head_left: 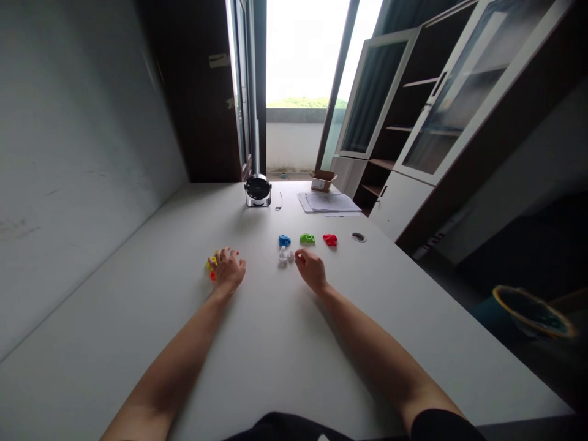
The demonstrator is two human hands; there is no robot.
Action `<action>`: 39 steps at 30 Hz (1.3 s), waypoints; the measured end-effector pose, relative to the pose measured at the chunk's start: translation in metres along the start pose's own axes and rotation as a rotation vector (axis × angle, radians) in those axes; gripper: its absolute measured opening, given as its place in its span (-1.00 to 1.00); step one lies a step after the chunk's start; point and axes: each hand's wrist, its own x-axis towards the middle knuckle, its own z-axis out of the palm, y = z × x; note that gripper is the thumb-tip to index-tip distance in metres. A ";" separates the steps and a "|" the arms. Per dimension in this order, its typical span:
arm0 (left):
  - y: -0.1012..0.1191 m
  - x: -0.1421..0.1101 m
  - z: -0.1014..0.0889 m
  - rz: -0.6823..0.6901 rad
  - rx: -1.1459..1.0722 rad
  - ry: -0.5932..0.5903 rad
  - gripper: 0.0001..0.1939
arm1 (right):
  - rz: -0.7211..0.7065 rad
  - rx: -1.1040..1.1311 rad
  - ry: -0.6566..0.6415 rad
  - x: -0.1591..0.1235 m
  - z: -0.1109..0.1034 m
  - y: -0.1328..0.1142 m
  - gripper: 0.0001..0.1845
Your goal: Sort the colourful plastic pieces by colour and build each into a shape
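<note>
At the left, my left hand (228, 267) lies palm down over small yellow pieces (209, 264) and an orange piece (212, 276), its fingers spread and partly covering them. My right hand (311, 267) is closed, thumb and fingers drawn together, just right of some small white pieces (283, 255). Whether its fingertips hold one of these is too small to tell. Behind the white pieces, small plastic pieces sit in separate groups: blue pieces (285, 241), green pieces (307, 238) and red pieces (329, 240).
The white table (257, 343) carries a round black device on a stand (258, 190), a thin wire-like item (279, 202), papers (328, 203) and an open cardboard box (322, 182). A cable hole (359, 237) lies right of the red pieces. A wall (82, 153) borders the left.
</note>
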 end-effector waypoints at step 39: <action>0.009 -0.007 0.006 0.231 -0.172 -0.205 -0.60 | -0.232 0.143 -0.201 -0.010 0.001 -0.020 -0.82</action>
